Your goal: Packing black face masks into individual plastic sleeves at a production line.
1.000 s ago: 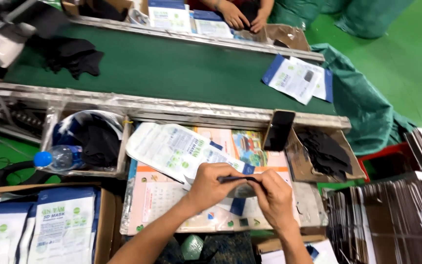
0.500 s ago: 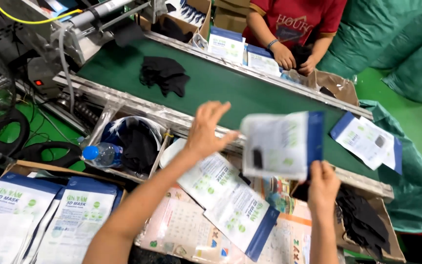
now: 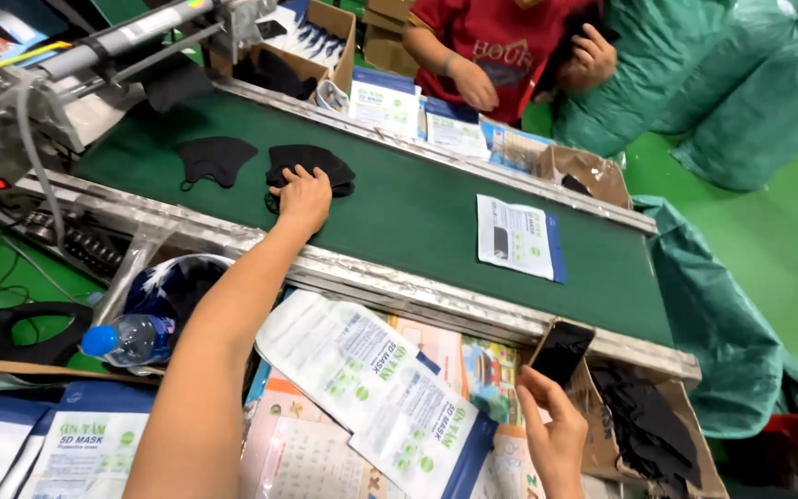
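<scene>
Landmark: the green conveyor belt (image 3: 399, 208) runs across in front of you, from upper left to lower right.
Left hand: your left hand (image 3: 304, 197) reaches out over the near edge of the belt and lies palm down on a small stack of black masks (image 3: 311, 166), fingers spread flat on top; you press on it rather than clamp it.
Black masks: the stack lies on the belt toward its left end; a single black mask (image 3: 214, 157) lies on the belt just left of the stack, apart from your fingers.
Right hand: your right hand (image 3: 556, 434) stays on your side of the belt, below its near rail, fingers loosely curled and holding nothing; the fingertips come up just beside a dark phone (image 3: 562, 351) propped against that rail, and you cannot tell whether they touch it.
Sealed packet: a white and blue mask packet (image 3: 517, 236) lies flat on the belt, well right of the stack.
Loose packets: more white and blue packets (image 3: 376, 388) lie on the worktop on your side of the belt, between your arms.
Bottle: a water bottle with a blue cap (image 3: 126, 339) lies below the belt's near rail, left of your left forearm.
Across the belt: another person's hand (image 3: 475, 85) rests over packets on the far side.
</scene>
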